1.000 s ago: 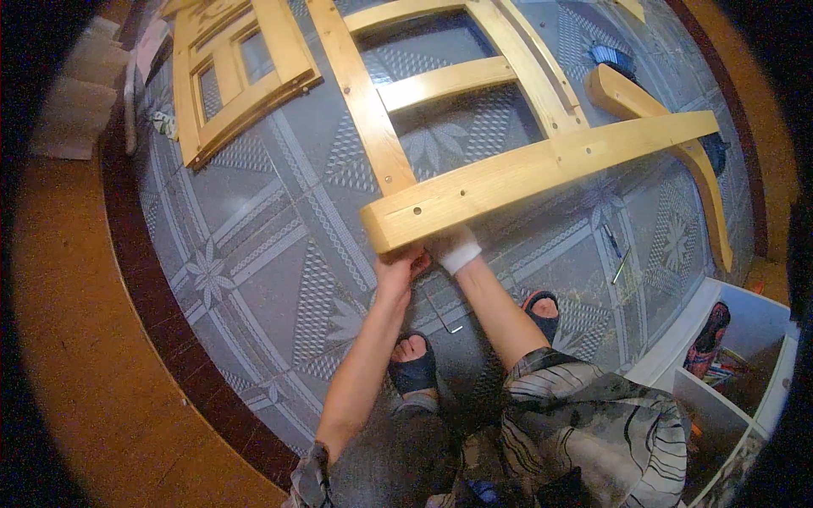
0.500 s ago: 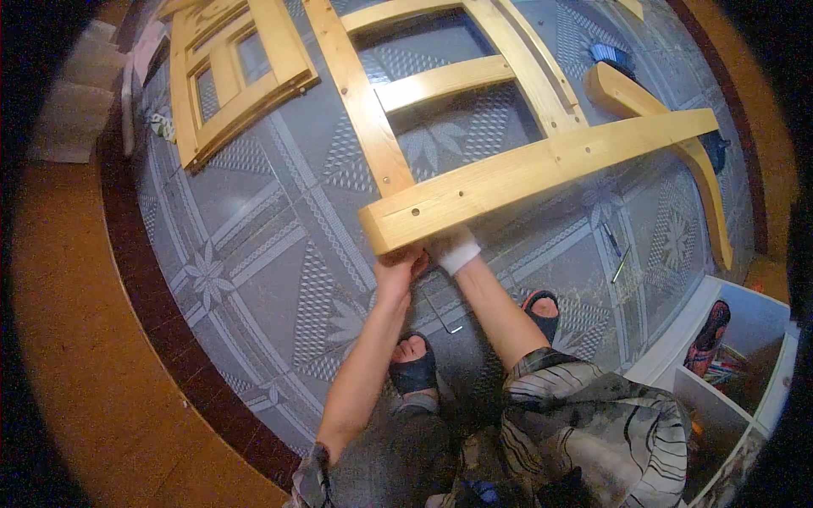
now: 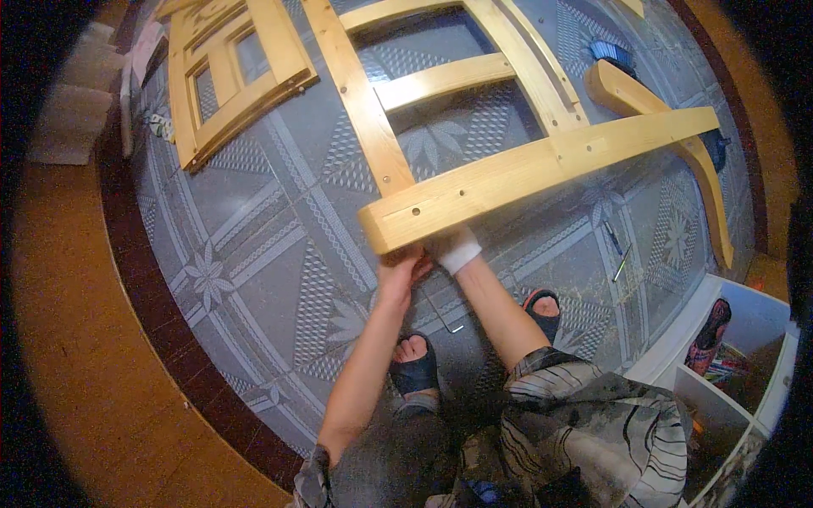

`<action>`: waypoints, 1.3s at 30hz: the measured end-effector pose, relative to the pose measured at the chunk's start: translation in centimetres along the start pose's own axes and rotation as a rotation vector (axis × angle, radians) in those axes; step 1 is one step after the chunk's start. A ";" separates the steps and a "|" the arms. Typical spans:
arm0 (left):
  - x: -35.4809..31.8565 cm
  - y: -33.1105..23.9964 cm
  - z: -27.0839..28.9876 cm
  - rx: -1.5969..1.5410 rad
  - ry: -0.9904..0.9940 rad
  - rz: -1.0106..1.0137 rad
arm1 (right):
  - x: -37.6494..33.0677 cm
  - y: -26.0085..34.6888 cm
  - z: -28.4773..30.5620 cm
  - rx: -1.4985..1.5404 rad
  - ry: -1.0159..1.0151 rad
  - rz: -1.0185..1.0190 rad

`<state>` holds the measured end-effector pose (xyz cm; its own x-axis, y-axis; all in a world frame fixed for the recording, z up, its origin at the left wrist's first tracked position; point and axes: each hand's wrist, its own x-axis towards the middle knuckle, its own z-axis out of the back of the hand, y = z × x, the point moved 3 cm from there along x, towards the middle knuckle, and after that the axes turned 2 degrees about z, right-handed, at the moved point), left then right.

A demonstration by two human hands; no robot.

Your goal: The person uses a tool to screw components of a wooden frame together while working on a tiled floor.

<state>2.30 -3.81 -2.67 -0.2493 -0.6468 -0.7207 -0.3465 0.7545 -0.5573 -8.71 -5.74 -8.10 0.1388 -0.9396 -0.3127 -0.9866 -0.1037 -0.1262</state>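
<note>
A pale wooden frame (image 3: 508, 69) fills the upper middle, with a thick curved rail (image 3: 542, 173) along its near side. Beneath the rail's left end, my left hand (image 3: 403, 266) is partly visible, its fingers curled; the rail hides what they grip, if anything. Close beside it on the right, my right hand (image 3: 457, 249) wears a white covering, and its fingers are out of sight under the rail. A thin L-shaped hex key (image 3: 442, 315) shows just below my hands, its bent end toward me; I cannot tell whether it lies on the floor.
A second wooden panel (image 3: 296, 69) lies at upper left. Right of the frame is a curved wooden piece (image 3: 707, 190), with a blue brush (image 3: 611, 54) behind. A screwdriver (image 3: 622, 264) rests on the patterned floor. At lower right stands a white compartmented box (image 3: 721, 394) with tools.
Almost everything holds its place. My left hand has shifted very slightly below the rail; the frame and hex key look unmoved.
</note>
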 end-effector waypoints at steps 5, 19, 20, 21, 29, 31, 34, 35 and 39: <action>-0.3 -1.0 2.0 0.062 -0.118 -0.080 | 0.3 -2.0 -0.3 -0.126 -0.162 0.004; 0.5 0.2 0.7 0.001 -0.067 -0.022 | 0.3 0.0 1.3 -0.156 -0.172 0.017; 0.6 0.3 0.5 -0.001 -0.061 -0.020 | 0.5 0.5 1.2 -0.811 -0.004 0.151; 0.7 0.5 0.1 -0.055 -0.031 0.001 | 0.4 0.8 1.0 -1.464 0.178 0.285; 1.0 1.2 1.6 -0.399 0.191 0.135 | 0.4 -0.7 0.7 -0.972 0.053 0.112; 0.6 0.8 0.9 -0.214 0.090 0.065 | 0.3 0.2 1.1 -1.420 0.157 0.202; 0.0 0.0 1.2 0.081 -0.123 -0.106 | 0.5 -0.8 0.9 -1.597 0.211 0.245; -0.1 -0.2 1.4 0.083 -0.128 -0.108 | 0.6 -1.1 0.9 -1.568 0.237 0.259; 0.2 -0.2 1.0 0.059 -0.077 -0.051 | 0.1 -0.4 0.0 -1.477 0.361 0.334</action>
<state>3.22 -4.00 -3.05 -0.1613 -0.6761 -0.7190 -0.3024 0.7273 -0.6161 -8.26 -5.78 -8.13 0.0901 -0.9880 0.1252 -0.2040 0.1047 0.9733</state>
